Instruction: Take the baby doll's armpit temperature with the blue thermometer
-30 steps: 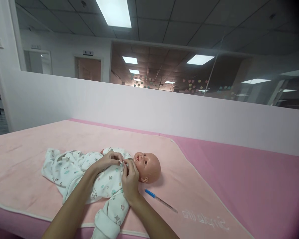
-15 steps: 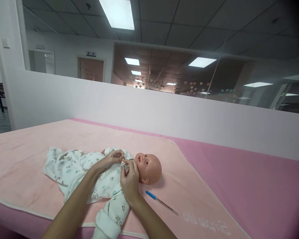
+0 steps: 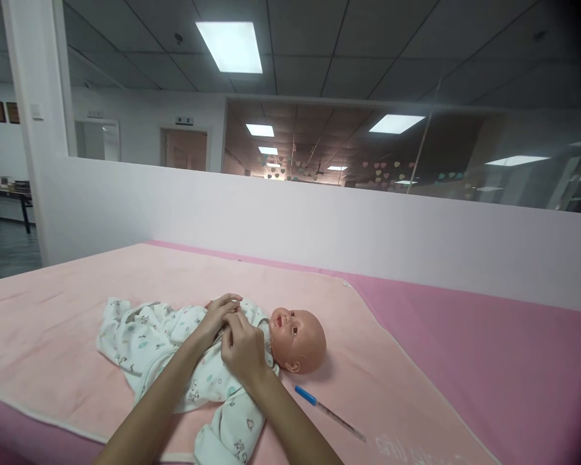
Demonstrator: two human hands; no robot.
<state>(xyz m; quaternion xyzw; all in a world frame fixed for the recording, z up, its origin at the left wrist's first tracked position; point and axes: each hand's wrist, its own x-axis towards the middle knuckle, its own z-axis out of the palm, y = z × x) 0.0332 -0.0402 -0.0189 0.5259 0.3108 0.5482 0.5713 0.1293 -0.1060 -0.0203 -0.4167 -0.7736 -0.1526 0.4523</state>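
A baby doll point(image 3: 297, 339) lies on its back with its bald head to the right. It wears a white romper point(image 3: 208, 374) printed with small animals and green spots. Over the doll's chest, my left hand point(image 3: 219, 320) has its fingers bent at the front of the romper. Just below the collar, my right hand point(image 3: 243, 349) is closed in a pinch on the cloth, its fingertips meeting those of the left. What exactly lies between the fingertips is hidden. One sleeve point(image 3: 232, 429) stretches toward the near edge, passing beside my right forearm.
A blue-capped pen point(image 3: 329, 413) lies near the doll's head on the peach mat point(image 3: 392, 387). Beneath the mat is a pink surface point(image 3: 489, 336). A white half wall point(image 3: 319, 219) with glass above it stands behind; a dark table point(image 3: 10, 192) shows far left.
Both hands have moved from the collar by the doll's chin a little down its chest, and the fingers are closer together. The view has shifted slightly, putting the doll lower and farther right.
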